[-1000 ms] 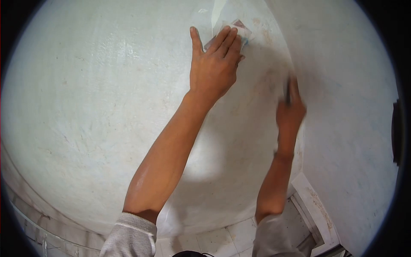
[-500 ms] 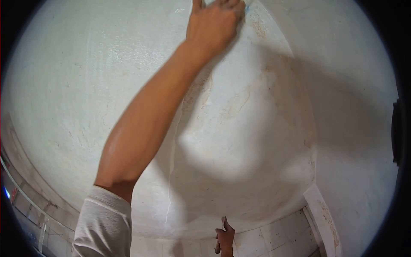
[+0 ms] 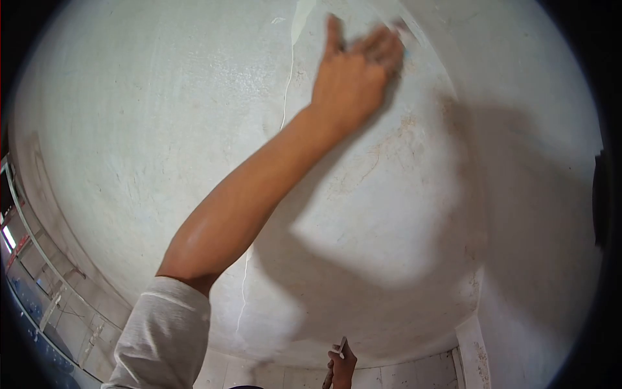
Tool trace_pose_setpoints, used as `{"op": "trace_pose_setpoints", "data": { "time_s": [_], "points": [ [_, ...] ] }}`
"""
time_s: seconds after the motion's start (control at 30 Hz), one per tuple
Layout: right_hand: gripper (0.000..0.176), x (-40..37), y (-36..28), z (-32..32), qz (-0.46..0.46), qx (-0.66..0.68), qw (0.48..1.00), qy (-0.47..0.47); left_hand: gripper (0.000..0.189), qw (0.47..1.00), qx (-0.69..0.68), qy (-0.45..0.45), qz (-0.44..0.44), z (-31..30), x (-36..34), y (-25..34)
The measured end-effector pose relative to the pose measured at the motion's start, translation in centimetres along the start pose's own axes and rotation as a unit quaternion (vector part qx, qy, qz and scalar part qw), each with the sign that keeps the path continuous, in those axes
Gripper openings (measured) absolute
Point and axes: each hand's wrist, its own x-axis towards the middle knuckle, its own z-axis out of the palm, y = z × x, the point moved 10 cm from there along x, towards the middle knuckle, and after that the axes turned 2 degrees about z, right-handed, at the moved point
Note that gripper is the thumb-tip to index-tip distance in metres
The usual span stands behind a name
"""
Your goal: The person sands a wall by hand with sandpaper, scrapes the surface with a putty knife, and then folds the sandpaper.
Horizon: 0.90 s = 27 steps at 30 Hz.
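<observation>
My left hand reaches up against the pale plaster wall, blurred by motion. One finger stands up apart on its left side; the others bend together at the right around something small that I cannot make out. Low in the view, far below it, my right hand is closed on a thin scraper-like tool, its pale end pointing up and its handle down. A thin crack runs down the wall behind my left forearm, below a smooth pale patch. Brownish rough marks show below my left hand.
At the right the wall meets another wall. A metal frame and blue items are at the lower left. Pale tiles lie along the bottom. A dark object shows at the right edge.
My left hand has moved right and lower in the view. The view has shifted, so the pale patch above the crack and more of the metal frame show. My right hand sits slightly lower.
</observation>
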Motion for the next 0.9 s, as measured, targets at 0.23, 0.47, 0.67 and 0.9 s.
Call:
{"op": "trace_pose_setpoints", "data": {
  "time_s": [0.23,0.47,0.67,0.9],
  "points": [
    [0.067,-1.1,2.7,-3.9,-0.013,-0.016,1.0,0.022,0.037,0.998,-0.033,-0.039,-0.025,-2.4,1.5,-9.0],
    [0.066,-0.9,-1.6,-4.5,-0.066,-0.069,0.995,0.014,0.034,0.965,0.205,-0.132,0.099,-2.8,-0.2,-3.6],
    [0.069,-1.4,-1.2,-3.7,-0.009,-0.065,0.998,-0.012,0.032,0.981,-0.051,-0.182,0.037,-1.1,0.9,-2.0],
    [0.065,-3.5,1.4,-3.5,-0.025,-0.084,0.996,-0.01,0.027,0.991,-0.06,-0.079,-0.088,-1.2,3.0,-7.1]
  ]
}}
